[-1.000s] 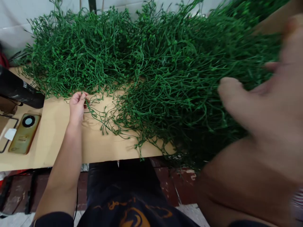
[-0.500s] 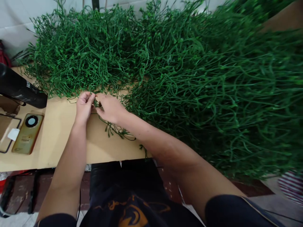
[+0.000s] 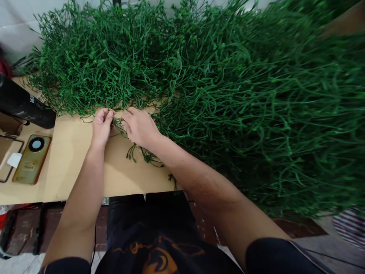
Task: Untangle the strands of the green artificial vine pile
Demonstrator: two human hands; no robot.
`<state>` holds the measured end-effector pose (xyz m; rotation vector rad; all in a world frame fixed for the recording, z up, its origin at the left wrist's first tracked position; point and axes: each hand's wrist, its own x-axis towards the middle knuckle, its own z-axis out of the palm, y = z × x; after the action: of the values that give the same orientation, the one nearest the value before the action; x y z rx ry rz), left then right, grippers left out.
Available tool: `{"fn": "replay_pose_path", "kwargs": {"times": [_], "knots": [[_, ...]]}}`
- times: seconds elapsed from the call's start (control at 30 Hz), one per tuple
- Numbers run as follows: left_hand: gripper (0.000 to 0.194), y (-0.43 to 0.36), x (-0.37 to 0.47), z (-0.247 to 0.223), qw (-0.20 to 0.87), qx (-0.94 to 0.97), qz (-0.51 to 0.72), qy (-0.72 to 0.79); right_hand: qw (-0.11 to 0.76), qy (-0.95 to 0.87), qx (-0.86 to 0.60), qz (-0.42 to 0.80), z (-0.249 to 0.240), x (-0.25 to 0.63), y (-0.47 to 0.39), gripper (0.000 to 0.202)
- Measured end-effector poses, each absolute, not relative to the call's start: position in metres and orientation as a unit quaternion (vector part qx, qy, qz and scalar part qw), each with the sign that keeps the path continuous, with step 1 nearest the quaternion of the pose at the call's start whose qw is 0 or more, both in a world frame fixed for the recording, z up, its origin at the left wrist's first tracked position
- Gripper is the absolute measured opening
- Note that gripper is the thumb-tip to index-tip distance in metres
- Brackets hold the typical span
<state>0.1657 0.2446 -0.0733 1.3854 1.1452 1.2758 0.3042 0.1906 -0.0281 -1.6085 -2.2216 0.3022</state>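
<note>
My left hand (image 3: 102, 121) is closed in a pinch on a thin green stem (image 3: 115, 121) above the table. Just to its right, my right hand (image 3: 141, 126) has its fingers curled around the stems, their tips partly hidden behind the hand. Thin stems run between the two hands. Below my right hand, a few loose stems with small budded tips (image 3: 131, 153) lie on the tan tabletop (image 3: 76, 152). A large heap of similar green stems (image 3: 114, 61) spreads behind both hands and along the right side.
On the left lie a black bottle (image 3: 25, 102) and a gold phone (image 3: 32, 160) with a round camera ring. A dark-edged frame (image 3: 14, 142) with a white scrap (image 3: 14, 160) is beside the phone. Striped cloth (image 3: 349, 228) shows at the lower right.
My right hand has moved a little to the right, away from the left hand, widening the gap between them. My left hand keeps its pinch in nearly the same place.
</note>
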Motion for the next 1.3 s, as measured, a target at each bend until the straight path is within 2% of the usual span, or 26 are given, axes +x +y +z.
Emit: {"fn": "replay_pose_path", "kwargs": {"times": [0.27,0.6,0.8,1.07,1.3], "knots": [[0.029,0.236,0.165,-0.063,0.57,0.548,0.437,0.429,0.285,-0.718,-0.615,0.157,-0.04,0.306,0.202,0.022],[0.011,0.239,0.165,-0.061,0.598,0.429,0.489,0.468,0.301,-0.721,-0.593,0.195,-0.042,0.307,0.202,0.018],[0.013,0.238,0.162,-0.065,0.606,0.502,0.459,0.413,0.352,-0.681,-0.594,0.245,-0.041,0.314,0.204,0.02],[0.018,0.234,0.163,-0.061,0.632,0.47,0.454,0.416,0.396,-0.675,-0.549,0.292,-0.051,0.319,0.208,0.03],[0.016,0.238,0.161,-0.063,0.635,0.463,0.457,0.416,0.415,-0.666,-0.558,0.27,-0.051,0.322,0.209,0.027]]}}
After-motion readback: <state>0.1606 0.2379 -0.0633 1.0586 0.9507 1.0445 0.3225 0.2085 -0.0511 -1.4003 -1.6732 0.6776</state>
